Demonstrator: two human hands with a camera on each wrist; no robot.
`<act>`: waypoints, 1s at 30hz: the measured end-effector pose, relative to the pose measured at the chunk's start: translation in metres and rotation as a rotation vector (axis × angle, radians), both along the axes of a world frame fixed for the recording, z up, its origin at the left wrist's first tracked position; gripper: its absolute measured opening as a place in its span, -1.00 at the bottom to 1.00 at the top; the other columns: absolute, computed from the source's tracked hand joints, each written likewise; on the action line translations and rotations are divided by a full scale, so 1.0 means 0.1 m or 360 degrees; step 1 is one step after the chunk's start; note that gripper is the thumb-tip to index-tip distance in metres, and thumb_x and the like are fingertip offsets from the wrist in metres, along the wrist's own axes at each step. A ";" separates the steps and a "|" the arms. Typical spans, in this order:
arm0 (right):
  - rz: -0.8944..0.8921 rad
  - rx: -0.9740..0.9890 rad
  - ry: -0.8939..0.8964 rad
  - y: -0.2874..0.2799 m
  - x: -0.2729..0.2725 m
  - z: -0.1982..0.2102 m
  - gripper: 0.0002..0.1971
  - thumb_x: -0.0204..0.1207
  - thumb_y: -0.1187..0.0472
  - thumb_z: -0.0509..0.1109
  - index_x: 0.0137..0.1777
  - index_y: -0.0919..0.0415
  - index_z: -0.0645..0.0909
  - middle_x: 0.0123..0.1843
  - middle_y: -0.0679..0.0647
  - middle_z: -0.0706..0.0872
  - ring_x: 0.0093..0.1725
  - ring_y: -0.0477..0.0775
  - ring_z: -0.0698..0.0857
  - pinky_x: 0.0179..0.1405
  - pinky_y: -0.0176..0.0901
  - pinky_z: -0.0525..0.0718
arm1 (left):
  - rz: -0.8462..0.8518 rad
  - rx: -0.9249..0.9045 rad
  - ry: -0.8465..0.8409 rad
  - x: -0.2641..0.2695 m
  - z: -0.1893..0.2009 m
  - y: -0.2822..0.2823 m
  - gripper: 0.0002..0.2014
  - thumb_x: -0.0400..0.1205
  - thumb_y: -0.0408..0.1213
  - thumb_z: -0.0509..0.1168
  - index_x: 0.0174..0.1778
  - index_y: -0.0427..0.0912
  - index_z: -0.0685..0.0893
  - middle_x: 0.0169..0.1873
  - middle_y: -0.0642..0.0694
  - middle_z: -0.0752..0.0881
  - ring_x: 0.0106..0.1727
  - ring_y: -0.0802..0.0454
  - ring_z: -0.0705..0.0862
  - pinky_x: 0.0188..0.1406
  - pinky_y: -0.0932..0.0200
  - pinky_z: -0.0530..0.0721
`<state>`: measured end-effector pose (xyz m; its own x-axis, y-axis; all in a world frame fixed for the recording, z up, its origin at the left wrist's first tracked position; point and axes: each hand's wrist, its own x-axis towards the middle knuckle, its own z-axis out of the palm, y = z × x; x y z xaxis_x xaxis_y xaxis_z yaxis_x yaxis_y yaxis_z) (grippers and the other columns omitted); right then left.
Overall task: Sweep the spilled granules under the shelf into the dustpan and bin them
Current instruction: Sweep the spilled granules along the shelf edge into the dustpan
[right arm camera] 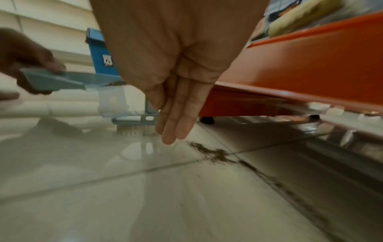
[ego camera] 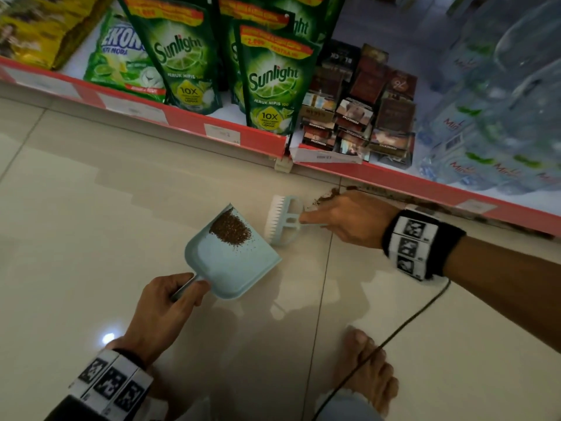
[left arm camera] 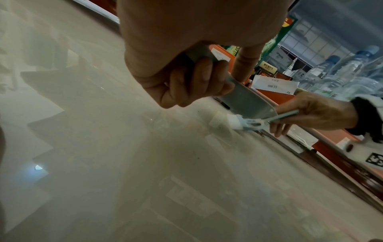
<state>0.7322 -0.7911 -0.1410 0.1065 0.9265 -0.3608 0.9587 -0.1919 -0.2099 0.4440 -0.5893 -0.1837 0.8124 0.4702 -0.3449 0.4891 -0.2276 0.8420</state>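
A light-blue dustpan (ego camera: 233, 262) sits low over the tile floor with a pile of brown granules (ego camera: 230, 230) in its far corner. My left hand (ego camera: 188, 290) grips its grey handle (left arm camera: 199, 54), fingers curled round it. Just right of the pan's lip stands a pale-blue brush (ego camera: 282, 220) with white bristles on the floor. My right hand (ego camera: 309, 220) holds the brush's thin handle. More granules (ego camera: 326, 196) lie behind the brush and trail along the floor under the shelf's edge (right arm camera: 213, 153). In the right wrist view the dustpan (right arm camera: 62, 80) is tilted above the brush (right arm camera: 134, 126).
A red-edged shelf (ego camera: 230, 129) runs across the back with green soap pouches (ego camera: 273, 80), cigarette packs (ego camera: 358, 117) and water bottles (ego camera: 491, 117). A blue bin (right arm camera: 101, 54) stands beyond the dustpan. My bare foot (ego camera: 367, 369) and a black cable (ego camera: 394, 335) lie near me.
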 end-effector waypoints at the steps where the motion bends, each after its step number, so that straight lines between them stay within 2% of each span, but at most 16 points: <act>1: -0.0019 -0.0055 -0.0039 -0.13 0.04 0.01 -0.53 0.72 0.27 0.20 0.59 -0.07 0.44 0.28 0.14 0.76 0.06 0.23 0.76 -0.02 0.07 0.74 | -0.0006 -0.0001 0.0002 0.01 -0.01 0.00 -0.57 0.39 0.21 0.22 -0.63 -0.02 0.46 -0.66 0.04 0.37 -0.58 0.16 0.31 -0.45 0.17 0.29; 4: -0.0240 -0.0181 -0.0086 -0.58 0.18 0.12 -0.48 0.68 0.28 0.26 0.59 -0.13 0.43 0.24 0.13 0.77 0.06 0.22 0.77 0.03 0.09 0.75 | 0.0000 -0.0011 0.0007 0.05 -0.03 0.00 -0.59 0.38 0.18 0.23 -0.62 -0.06 0.48 -0.68 0.06 0.38 -0.60 0.18 0.33 -0.46 0.19 0.31; 6: -0.0375 -0.0057 -0.0038 -0.78 0.22 0.23 -0.50 0.61 0.34 0.37 0.52 -0.02 0.54 0.21 0.21 0.79 0.03 0.32 0.80 -0.03 0.21 0.78 | -0.0004 0.0006 0.0020 0.07 -0.04 0.01 -0.60 0.37 0.17 0.23 -0.64 -0.03 0.48 -0.69 0.07 0.38 -0.60 0.17 0.34 -0.46 0.19 0.32; 9: -0.0418 0.0220 -0.0021 -0.75 0.22 0.24 -0.53 0.50 0.44 0.48 0.41 0.17 0.67 0.24 0.29 0.78 -0.05 0.37 0.84 -0.11 0.29 0.82 | -0.0009 -0.0006 0.0025 0.13 -0.05 0.00 -0.60 0.36 0.17 0.24 -0.64 -0.04 0.46 -0.68 0.06 0.38 -0.58 0.14 0.34 -0.44 0.17 0.32; 12: -0.0454 0.0418 -0.0032 -0.48 0.19 0.16 -0.54 0.58 0.43 0.35 0.47 0.20 0.61 0.19 0.30 0.80 -0.09 0.37 0.82 -0.10 0.27 0.80 | -0.0042 0.0003 0.0015 0.21 -0.03 -0.03 -0.60 0.37 0.16 0.24 -0.63 -0.05 0.47 -0.66 0.06 0.40 -0.56 0.11 0.35 -0.41 0.14 0.33; 14: -0.0488 0.0372 -0.0149 -0.33 0.19 0.08 -0.53 0.65 0.36 0.26 0.56 0.11 0.51 0.24 0.28 0.78 0.01 0.38 0.80 -0.02 0.24 0.78 | -0.0076 0.0027 0.0007 0.28 -0.01 -0.05 -0.60 0.38 0.16 0.24 -0.63 -0.04 0.48 -0.67 0.07 0.41 -0.57 0.15 0.35 -0.43 0.16 0.34; 16: -0.0531 0.0192 -0.0255 -0.30 0.23 0.02 -0.49 0.70 0.29 0.19 0.63 -0.05 0.37 0.35 0.22 0.73 0.15 0.34 0.77 0.09 0.21 0.75 | -0.0102 0.0039 0.0008 0.35 0.00 -0.07 -0.61 0.41 0.12 0.26 -0.62 -0.06 0.49 -0.69 0.08 0.41 -0.60 0.18 0.35 -0.46 0.19 0.33; 18: -0.0579 -0.0003 -0.0278 -0.43 0.24 0.03 -0.44 0.70 0.28 0.16 0.65 -0.15 0.28 0.39 0.19 0.71 0.18 0.32 0.76 0.14 0.19 0.74 | -0.0126 0.0068 0.0020 0.42 0.02 -0.09 -0.60 0.43 0.08 0.28 -0.60 -0.12 0.49 -0.70 0.08 0.41 -0.62 0.21 0.34 -0.48 0.20 0.33; 21: -0.0689 -0.0035 -0.0327 -0.85 0.26 0.07 -0.42 0.61 0.38 0.23 0.60 -0.06 0.43 0.30 0.24 0.75 0.10 0.35 0.77 0.07 0.20 0.74 | -0.0178 0.0128 0.0054 0.53 0.03 -0.10 -0.53 0.38 0.15 0.23 -0.55 -0.23 0.49 -0.69 0.06 0.42 -0.61 0.20 0.35 -0.49 0.16 0.35; 23: -0.0800 0.0135 -0.0259 -1.11 0.24 0.11 -0.47 0.52 0.46 0.32 0.48 0.11 0.59 0.17 0.29 0.80 0.01 0.40 0.78 -0.02 0.24 0.77 | -0.0184 0.0123 0.0081 0.62 0.00 -0.12 -0.51 0.36 0.17 0.21 -0.53 -0.26 0.49 -0.68 0.06 0.42 -0.60 0.20 0.34 -0.46 0.14 0.36; 25: -0.0846 0.0356 -0.0171 -1.25 0.21 0.09 -0.52 0.47 0.48 0.34 0.38 0.22 0.67 0.08 0.31 0.81 -0.06 0.40 0.79 -0.06 0.24 0.79 | -0.0192 0.0087 0.0099 0.71 -0.03 -0.14 -0.53 0.37 0.17 0.22 -0.54 -0.22 0.48 -0.68 0.07 0.42 -0.58 0.20 0.35 -0.43 0.13 0.37; 28: -0.0841 0.0551 0.0036 -1.11 0.16 -0.02 -0.56 0.53 0.45 0.27 0.40 0.26 0.66 0.23 0.32 0.77 0.07 0.40 0.79 0.09 0.29 0.76 | -0.0231 0.0053 0.0136 0.82 -0.08 -0.18 -0.57 0.39 0.17 0.23 -0.60 -0.11 0.47 -0.68 0.08 0.43 -0.57 0.18 0.37 -0.39 0.12 0.37; 30: -0.0849 0.0633 0.0179 -0.87 0.13 -0.12 -0.55 0.56 0.48 0.28 0.43 0.25 0.63 0.25 0.32 0.76 0.12 0.40 0.77 0.11 0.31 0.74 | -0.0248 0.0025 0.0149 0.84 -0.08 -0.19 -0.59 0.42 0.14 0.25 -0.62 -0.05 0.47 -0.68 0.08 0.43 -0.58 0.18 0.37 -0.38 0.13 0.37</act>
